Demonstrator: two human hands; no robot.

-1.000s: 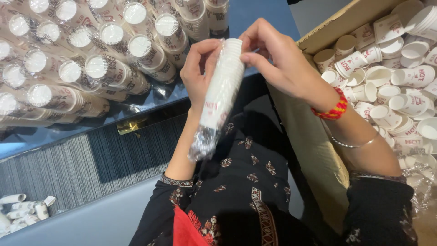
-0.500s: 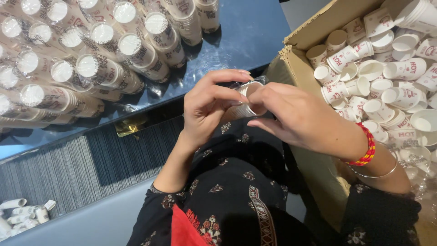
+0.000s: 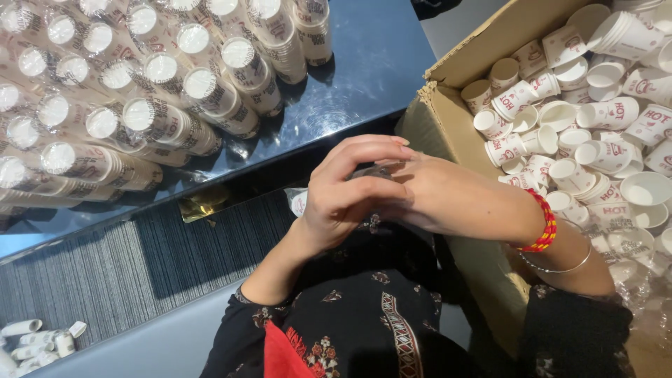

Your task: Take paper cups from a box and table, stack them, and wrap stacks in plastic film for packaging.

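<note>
My left hand [image 3: 343, 199] and my right hand [image 3: 455, 199] are pressed together over my lap, both closed around a plastic-wrapped stack of white paper cups [image 3: 299, 203]. Only one end of the stack pokes out to the left of my left hand, and a bit of clear wrap shows between the fingers. The rest is hidden by the hands. A red beaded bracelet [image 3: 544, 224] and a thin metal bangle sit on my right wrist.
Several wrapped cup stacks [image 3: 161, 122] lie side by side on a dark blue table [image 3: 364, 63] at the upper left. An open cardboard box [image 3: 448, 105] of loose white paper cups stands at the right. Grey striped carpet and a few cup stacks [image 3: 35, 339] are at the lower left.
The wrapped stack, held up lengthwise a second ago, has come down and turned sideways. Both hands have dropped lower and closed over it, hiding most of it.
</note>
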